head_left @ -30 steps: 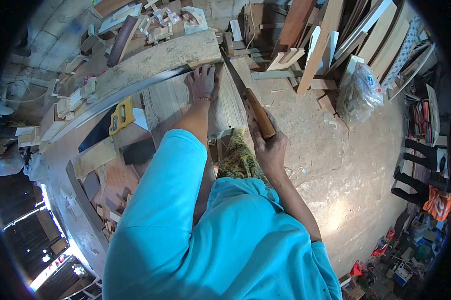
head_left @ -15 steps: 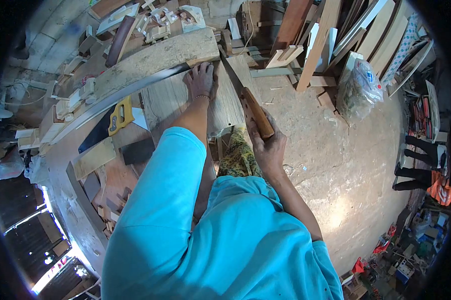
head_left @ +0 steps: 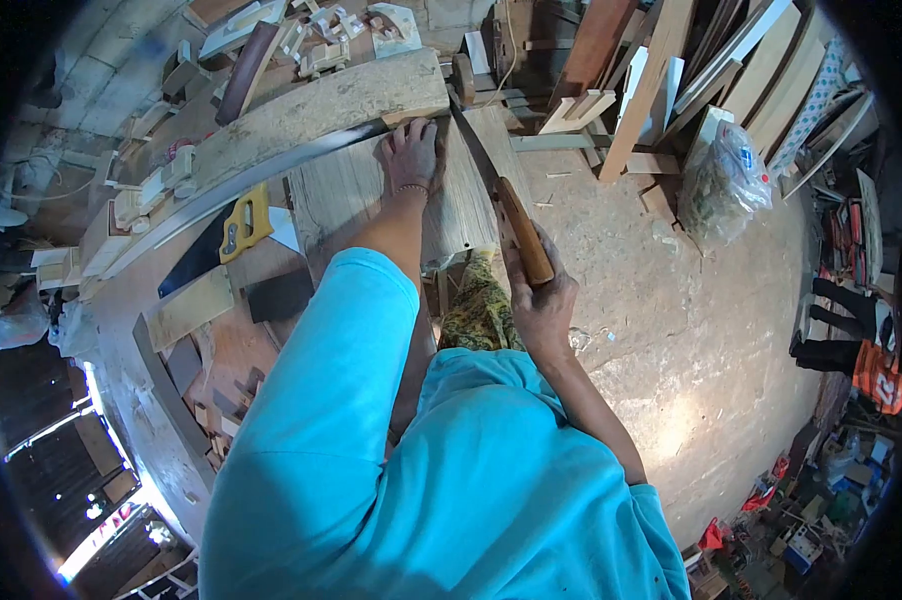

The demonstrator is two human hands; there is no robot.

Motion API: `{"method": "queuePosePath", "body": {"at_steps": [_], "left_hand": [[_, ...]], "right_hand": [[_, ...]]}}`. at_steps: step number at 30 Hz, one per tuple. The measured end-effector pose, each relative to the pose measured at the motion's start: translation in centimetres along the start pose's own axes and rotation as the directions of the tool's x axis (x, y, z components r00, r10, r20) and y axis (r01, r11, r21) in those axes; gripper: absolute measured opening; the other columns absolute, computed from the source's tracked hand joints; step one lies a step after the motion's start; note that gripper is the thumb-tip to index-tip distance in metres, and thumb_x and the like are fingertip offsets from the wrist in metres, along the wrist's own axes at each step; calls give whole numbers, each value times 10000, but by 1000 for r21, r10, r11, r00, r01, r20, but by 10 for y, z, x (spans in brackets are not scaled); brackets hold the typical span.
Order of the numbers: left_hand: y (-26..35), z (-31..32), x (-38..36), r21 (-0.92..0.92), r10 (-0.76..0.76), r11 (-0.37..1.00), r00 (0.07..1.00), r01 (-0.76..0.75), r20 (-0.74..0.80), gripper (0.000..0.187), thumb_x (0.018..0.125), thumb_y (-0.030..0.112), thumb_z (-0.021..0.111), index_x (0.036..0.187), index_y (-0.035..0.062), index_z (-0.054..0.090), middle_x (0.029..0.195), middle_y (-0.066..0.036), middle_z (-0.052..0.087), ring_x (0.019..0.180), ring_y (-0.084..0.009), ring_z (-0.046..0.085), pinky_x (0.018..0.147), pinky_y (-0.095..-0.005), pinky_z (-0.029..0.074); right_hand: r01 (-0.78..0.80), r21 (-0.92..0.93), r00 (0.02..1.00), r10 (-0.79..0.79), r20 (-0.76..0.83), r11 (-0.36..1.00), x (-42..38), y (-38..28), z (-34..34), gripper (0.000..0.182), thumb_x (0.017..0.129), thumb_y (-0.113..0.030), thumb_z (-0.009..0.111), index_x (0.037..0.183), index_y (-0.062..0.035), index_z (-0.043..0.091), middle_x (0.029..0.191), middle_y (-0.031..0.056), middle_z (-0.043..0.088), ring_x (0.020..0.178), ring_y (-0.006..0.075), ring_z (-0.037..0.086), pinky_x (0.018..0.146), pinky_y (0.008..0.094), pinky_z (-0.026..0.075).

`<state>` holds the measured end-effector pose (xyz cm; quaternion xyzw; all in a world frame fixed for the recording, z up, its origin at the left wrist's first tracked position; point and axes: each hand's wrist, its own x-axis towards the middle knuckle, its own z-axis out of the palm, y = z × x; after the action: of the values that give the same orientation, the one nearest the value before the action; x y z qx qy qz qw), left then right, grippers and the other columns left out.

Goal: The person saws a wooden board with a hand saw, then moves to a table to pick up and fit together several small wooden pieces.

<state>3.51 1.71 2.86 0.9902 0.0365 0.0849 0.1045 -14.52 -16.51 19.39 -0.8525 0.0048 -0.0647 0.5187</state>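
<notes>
A pale, grained wooden board (head_left: 351, 190) lies on the bench in front of me. My left hand (head_left: 411, 158) rests flat on its upper part, fingers stretched toward the thick plank behind it. Close to the board's right side, my right hand (head_left: 548, 305) grips the wooden handle (head_left: 523, 232) of a handsaw. From there the dark saw blade (head_left: 474, 142) runs away from me, slanting up and left, along the board at its right part. Whether the teeth are inside a cut is too small to tell.
A yellow-handled saw (head_left: 243, 225) lies left of the board among offcuts. Behind stands a thick, worn plank (head_left: 321, 105). Boards lean at the back right beside a filled plastic bag (head_left: 728, 185). At the far right, a person's dark-clothed legs (head_left: 833, 355) show.
My right hand has drawn the saw slightly back toward my body. My left hand stays on the board. The whole view has shifted a little.
</notes>
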Motion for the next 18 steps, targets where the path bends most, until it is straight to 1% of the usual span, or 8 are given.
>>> {"method": "queuePosePath", "body": {"at_steps": [3,5,7,8,10,11,13,18], "left_hand": [[5,-13,-6,27,3,1000,999,-2,-33,336,845,208,409,1167,241,498,1249,36,417,1190,-201,338,999,-458,211],[6,-9,-6,-9,1,1000,998,-1,-66,350,845,192,399,1177,249,494,1249,34,416,1183,-201,351,994,-466,212],[6,-9,-4,2,2,1000,999,-2,-47,353,847,191,397,1180,254,493,1253,35,413,1186,-200,347,992,-467,211],[4,-10,-3,16,2,1000,1000,-1,-27,356,848,189,396,1183,258,492,1258,37,409,1189,-200,344,991,-468,211],[1,-3,-1,22,1,1000,1000,0,-26,360,847,192,397,1188,262,488,1264,38,404,1190,-198,342,992,-466,210],[0,2,-1,28,-5,1000,1000,5,-27,364,846,194,398,1192,267,485,1270,40,400,1192,-196,341,992,-465,209],[2,-3,-1,26,-11,1000,1000,11,-2,359,851,205,399,1196,264,481,1280,42,393,1197,-199,336,993,-463,209],[2,-7,-3,8,-33,999,998,33,55,343,873,238,393,1206,260,470,1294,42,385,1210,-208,324,993,-459,208]], "right_hand": [[73,-2,997,-73,-40,997,-2,8,2,449,786,-43,583,1212,-11,445,748,240,608,661,294,645,566,343,485],[116,-1,991,-116,-73,993,-3,15,2,448,787,-43,582,1212,-12,444,745,240,606,666,302,646,564,344,484],[155,47,985,-151,-87,987,0,18,3,434,787,-44,582,1201,-7,456,734,234,607,669,289,648,565,338,487],[154,49,985,-149,-90,987,-1,17,3,434,787,-44,582,1201,-7,456,734,234,607,669,289,648,565,338,487],[15,-11,1000,-15,-11,1000,-4,6,0,417,788,-40,578,1189,1,469,763,226,615,687,263,650,587,326,492],[12,-14,1000,-12,-13,1000,-6,4,0,417,788,-40,578,1189,1,469,763,226,615,687,263,650,587,326,492],[-44,35,999,44,0,998,-6,0,1,411,787,-37,575,1183,9,473,779,220,620,713,251,652,602,319,494],[38,43,999,-37,-22,998,-2,-3,-1,403,786,-29,571,1175,15,478,767,215,621,709,228,649,598,312,493]]}}
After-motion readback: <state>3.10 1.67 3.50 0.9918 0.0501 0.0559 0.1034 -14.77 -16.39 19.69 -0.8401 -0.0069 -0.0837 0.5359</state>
